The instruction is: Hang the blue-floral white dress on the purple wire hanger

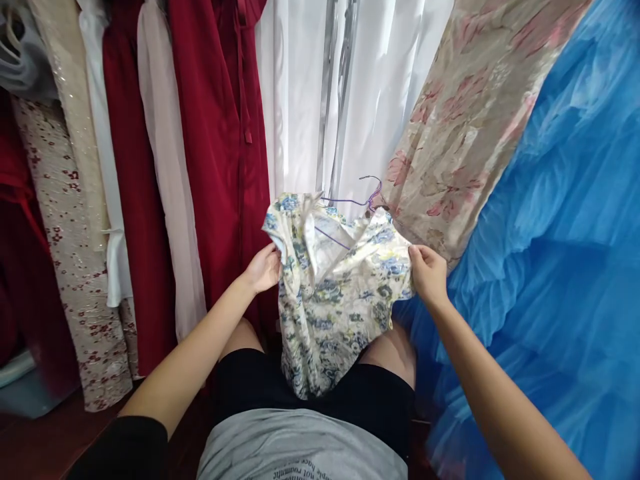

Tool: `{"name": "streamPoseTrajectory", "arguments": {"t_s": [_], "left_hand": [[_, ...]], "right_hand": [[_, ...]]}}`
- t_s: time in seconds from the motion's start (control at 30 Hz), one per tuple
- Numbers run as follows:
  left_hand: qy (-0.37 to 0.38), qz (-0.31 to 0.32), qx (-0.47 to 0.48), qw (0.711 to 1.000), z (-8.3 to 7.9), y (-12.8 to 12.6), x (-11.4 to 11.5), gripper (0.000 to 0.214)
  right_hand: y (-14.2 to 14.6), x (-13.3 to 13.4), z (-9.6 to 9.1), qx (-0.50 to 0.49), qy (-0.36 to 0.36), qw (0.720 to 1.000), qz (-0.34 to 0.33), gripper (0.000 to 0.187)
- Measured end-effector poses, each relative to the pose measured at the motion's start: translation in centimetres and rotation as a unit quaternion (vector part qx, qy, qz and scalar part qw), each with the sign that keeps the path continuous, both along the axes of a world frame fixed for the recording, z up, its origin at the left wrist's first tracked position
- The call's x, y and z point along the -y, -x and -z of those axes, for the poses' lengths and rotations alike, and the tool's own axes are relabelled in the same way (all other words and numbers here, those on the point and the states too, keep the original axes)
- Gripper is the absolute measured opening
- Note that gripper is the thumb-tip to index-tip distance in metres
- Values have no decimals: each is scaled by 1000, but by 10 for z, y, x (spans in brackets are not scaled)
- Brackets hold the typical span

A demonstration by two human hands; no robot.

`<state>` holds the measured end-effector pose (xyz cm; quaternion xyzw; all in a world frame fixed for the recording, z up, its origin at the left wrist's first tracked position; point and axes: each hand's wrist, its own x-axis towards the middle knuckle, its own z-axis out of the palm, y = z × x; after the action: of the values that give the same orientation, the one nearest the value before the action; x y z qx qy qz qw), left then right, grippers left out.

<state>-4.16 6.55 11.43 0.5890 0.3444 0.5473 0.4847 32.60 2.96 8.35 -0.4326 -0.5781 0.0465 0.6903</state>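
Observation:
A floral blouse [335, 320], cream with blue and yellow flowers, hangs spread out in front of my lap. Inside its neckline sits a thin purple wire hanger [374, 195], whose hook sticks up past the collar. At the blouse's left armhole, my left hand [265, 268] is closed on the edge of the fabric, its fingertips partly behind the cloth. My right hand [429, 272] pinches the opposite sleeve edge between thumb and fingers. The garment is held a little stretched between both hands, its lower hem over my black shorts [240, 383].
Dark red dresses [215, 133], a pale pink garment [167, 167] and a sequined dress [75, 253] hang at left. A white curtain [300, 100] is straight ahead. A beige floral cloth [450, 147] and a blue tulle gown [565, 287] fill the right. A grey tub [35, 387] stands lower left.

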Motion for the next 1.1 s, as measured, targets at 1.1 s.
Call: {"name": "streamPoseTrajectory", "arguments": {"t_s": [1.1], "left_hand": [[37, -125, 51, 990, 178, -22, 78, 39]], "right_hand": [[192, 29, 126, -81, 340, 837, -420, 51]]}}
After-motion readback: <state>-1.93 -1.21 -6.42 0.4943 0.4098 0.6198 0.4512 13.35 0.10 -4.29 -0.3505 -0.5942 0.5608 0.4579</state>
